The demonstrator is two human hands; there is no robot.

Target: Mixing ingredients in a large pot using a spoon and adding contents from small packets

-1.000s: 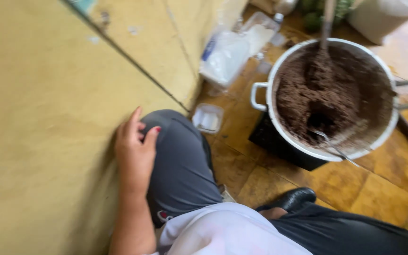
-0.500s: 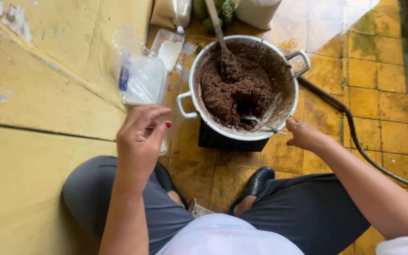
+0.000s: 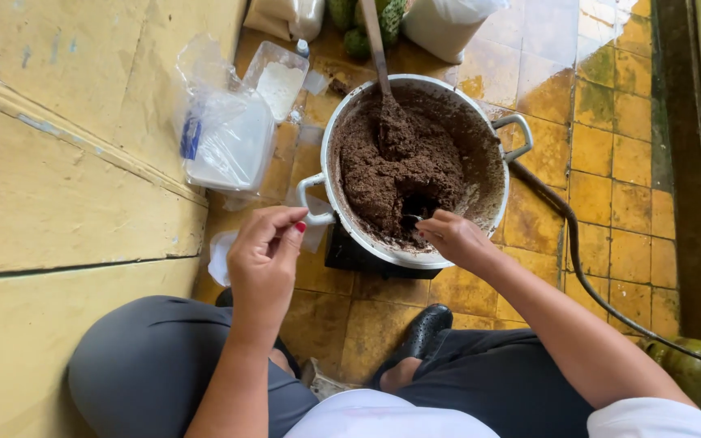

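Note:
A metal pot (image 3: pixel 330 174) of dark brown mixture (image 3: pixel 399 170) stands on a small black stove (image 3: pixel 367 259) on the yellow tiled floor. A wooden spoon (image 3: pixel 375 40) is stuck in the mixture at the far side. My right hand (image 3: pixel 456 239) rests at the pot's near rim, fingers closed on a small metal spoon (image 3: pixel 412 218) whose tip is dug into the mixture. My left hand (image 3: pixel 265 259) hovers beside the pot's left handle, fingertips pinched together with nothing visible in them. My knees frame the stove.
A clear plastic bag with a white box (image 3: pixel 229 146) and an open tub of white powder (image 3: pixel 277 81) lie left of the pot against a yellow step (image 3: pixel 66 186). A dark hose (image 3: pixel 569 243) runs right. Green produce (image 3: pixel 359 20) and a white sack (image 3: pixel 448 24) sit behind.
My left hand rose from my knee to beside the pot's handle. My right hand came in and reached the metal spoon at the near rim. My view swung toward the pot.

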